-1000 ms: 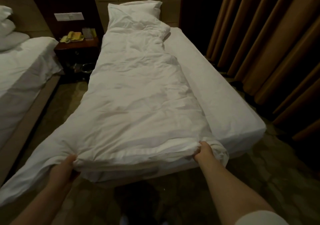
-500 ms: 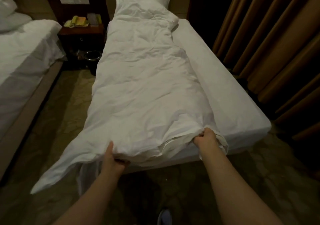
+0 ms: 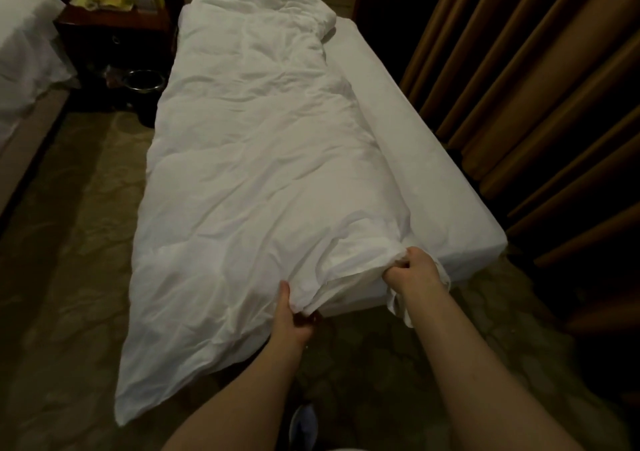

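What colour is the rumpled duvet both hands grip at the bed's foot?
The rumpled fabric duvet is plain white, unpatterned; head view shows it.

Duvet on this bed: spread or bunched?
Bunched. The duvet lies gathered along the left, leaving the mattress uncovered on the right; left hand and right hand grip its foot end.

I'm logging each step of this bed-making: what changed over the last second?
The left hand slid right along the foot edge of the crumpled white duvet, let go of the far-left corner and gripped again nearer the right hand. That released corner now droops towards the patterned carpet. The right hand kept its grip on the duvet's right end; the duvet still lies along the left of the white-sheeted mattress.
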Tool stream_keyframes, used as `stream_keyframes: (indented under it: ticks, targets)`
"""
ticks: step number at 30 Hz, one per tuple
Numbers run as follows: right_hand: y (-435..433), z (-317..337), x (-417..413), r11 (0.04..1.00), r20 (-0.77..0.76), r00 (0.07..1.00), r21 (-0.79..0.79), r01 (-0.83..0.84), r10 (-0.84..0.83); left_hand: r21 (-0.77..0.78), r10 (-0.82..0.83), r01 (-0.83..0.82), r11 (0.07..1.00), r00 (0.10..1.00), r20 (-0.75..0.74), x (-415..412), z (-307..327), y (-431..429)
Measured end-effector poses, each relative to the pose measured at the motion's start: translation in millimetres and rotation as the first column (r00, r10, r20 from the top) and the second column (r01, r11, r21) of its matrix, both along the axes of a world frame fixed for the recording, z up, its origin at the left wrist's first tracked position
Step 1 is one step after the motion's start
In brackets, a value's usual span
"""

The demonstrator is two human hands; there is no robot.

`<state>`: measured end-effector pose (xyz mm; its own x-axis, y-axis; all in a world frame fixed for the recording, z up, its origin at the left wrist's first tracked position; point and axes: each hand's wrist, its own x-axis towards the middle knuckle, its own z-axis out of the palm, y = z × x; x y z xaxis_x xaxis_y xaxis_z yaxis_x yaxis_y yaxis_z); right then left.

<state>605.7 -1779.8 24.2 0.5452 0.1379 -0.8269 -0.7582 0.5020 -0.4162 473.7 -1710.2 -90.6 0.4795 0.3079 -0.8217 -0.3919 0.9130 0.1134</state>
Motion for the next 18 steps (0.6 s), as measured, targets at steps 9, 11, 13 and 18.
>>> stream_keyframes:
  ticks: [9,11,13,18]
  targets:
    - [-8.7,-13.9,8.4,0.996,0.013,0.996,-0.006,-0.09,0.09,-0.018,-0.071,0.071,0.997,0.997,0.011,-3.1,-32.1,-1.0]
    - [-14.6,-20.5,12.8,0.995,0.038,0.994,-0.029,-0.097,0.098,0.037,-0.041,0.04,0.999,0.999,0.031,-1.7,-34.7,3.7]
    - [-20.7,-25.7,16.2,0.995,0.043,0.996,-0.063,-0.073,0.075,0.047,0.026,-0.026,0.999,1.0,-0.007,-2.4,-38.2,17.2]
    - [-37.7,-59.8,30.3,0.965,0.044,0.995,-0.25,-0.08,0.093,0.433,-0.099,0.168,0.885,0.979,-0.177,-17.1,-42.8,20.8]
